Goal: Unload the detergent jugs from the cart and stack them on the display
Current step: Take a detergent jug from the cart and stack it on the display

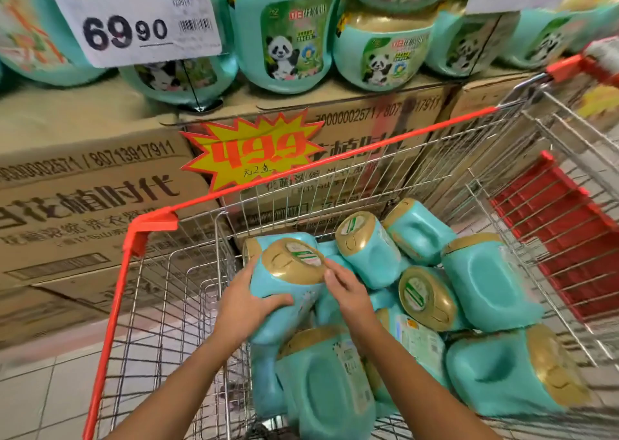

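Nearest, two bare forearms reach into a wire shopping cart with an orange-red rim (112, 309). The left hand (249, 300) and the right hand (348, 292) both hold one teal plastic detergent jug (294, 262), which is tilted with its gold cap facing up. It sits at the left of the cart's basket, on top of the pile. The left grip is clamped on it, with the thumb across the jug's body and the fingers round its left side. The right grip is closed against its right side just under the cap, fingers bent.

Around and beneath it lie other teal jugs with gold caps (489, 282), tumbled on their sides and touching one another. To the right stands the cart's red plastic seat flap (549, 238). A pale tiled floor (26, 389) shows at lower left.

Beyond the cart's far wall stand brown cardboard boxes (83, 205) printed with black characters, with a yellow-and-orange starburst price card (254, 151) fixed to them. On top of the boxes stand teal display jugs with panda labels (284, 41), close together. In front of them hangs a white price sign reading 69.90 (134, 17).
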`<state>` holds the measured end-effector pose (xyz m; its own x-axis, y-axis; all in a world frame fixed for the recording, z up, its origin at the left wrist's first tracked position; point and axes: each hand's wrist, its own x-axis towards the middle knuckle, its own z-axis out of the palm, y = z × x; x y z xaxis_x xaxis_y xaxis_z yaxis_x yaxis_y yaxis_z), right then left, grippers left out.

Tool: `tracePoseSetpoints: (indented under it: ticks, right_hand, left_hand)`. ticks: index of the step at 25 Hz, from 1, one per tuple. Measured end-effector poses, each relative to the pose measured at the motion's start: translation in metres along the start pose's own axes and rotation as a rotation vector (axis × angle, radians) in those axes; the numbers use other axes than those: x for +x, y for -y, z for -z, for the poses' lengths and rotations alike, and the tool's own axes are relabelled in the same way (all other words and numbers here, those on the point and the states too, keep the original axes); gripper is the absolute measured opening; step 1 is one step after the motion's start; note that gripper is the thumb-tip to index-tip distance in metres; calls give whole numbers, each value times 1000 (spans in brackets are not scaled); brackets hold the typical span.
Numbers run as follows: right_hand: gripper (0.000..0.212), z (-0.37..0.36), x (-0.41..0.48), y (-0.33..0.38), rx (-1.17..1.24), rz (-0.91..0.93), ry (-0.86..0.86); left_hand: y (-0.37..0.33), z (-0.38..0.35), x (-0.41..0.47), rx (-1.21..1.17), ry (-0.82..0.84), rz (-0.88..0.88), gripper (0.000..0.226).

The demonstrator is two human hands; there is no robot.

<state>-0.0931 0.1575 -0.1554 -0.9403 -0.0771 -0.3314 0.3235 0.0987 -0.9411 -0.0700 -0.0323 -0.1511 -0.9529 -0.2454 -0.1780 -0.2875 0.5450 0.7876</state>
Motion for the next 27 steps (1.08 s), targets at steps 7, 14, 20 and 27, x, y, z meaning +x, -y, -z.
tracePoseSetpoints:
  ticks: [7,14,20,27]
  right_hand:
    - [45,7,-51,88,-79,243,73]
    - [136,-35,-110,82,-504,215,102]
    - [106,-12,-97,88,175,154,132]
    - [68,-2,-106,102,-7,84,307]
  left_hand:
    - [-27,41,-43,-725,-142,176,69]
    - [-61,57,-80,-878,-80,71,56]
    - [-68,69,-76,-738,104,-142,93]
    - [-50,51,-78,-1325,369,252,100]
